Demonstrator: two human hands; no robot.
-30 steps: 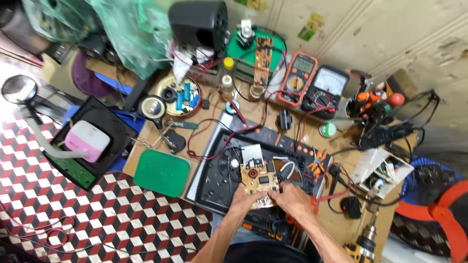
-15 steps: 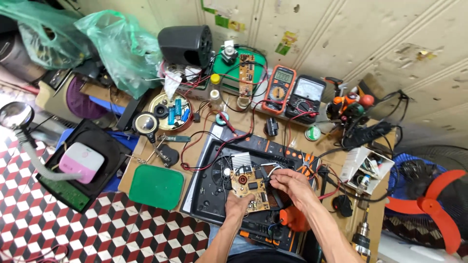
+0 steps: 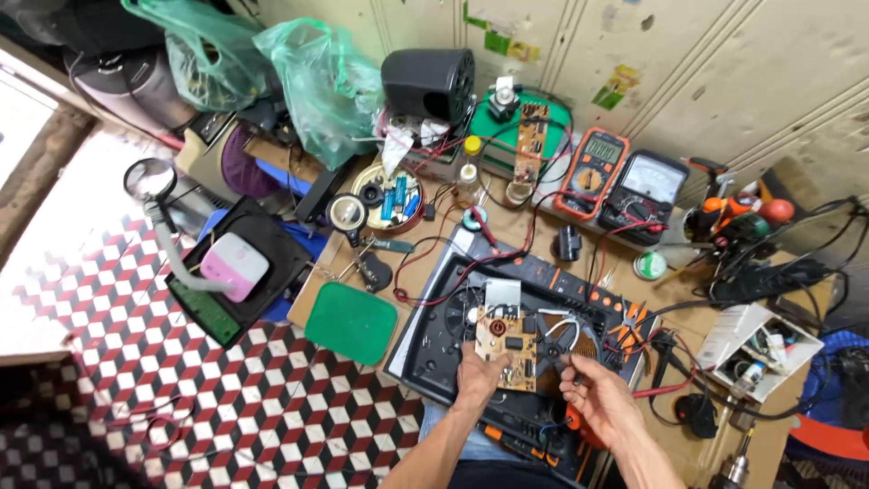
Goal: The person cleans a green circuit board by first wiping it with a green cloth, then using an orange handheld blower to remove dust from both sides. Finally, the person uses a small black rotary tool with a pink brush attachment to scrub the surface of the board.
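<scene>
Your left hand grips the lower edge of the brown rectangular circuit board, holding it tilted over the opened black plastic appliance housing. Your right hand, just beside the board, pinches its fingers narrowly; whether something small sits between them is too hard to tell. Beyond your left hand lies a green rounded plastic lid. Further ahead of both hands stand an orange-cased digital multimeter and a black analogue meter.
</scene>
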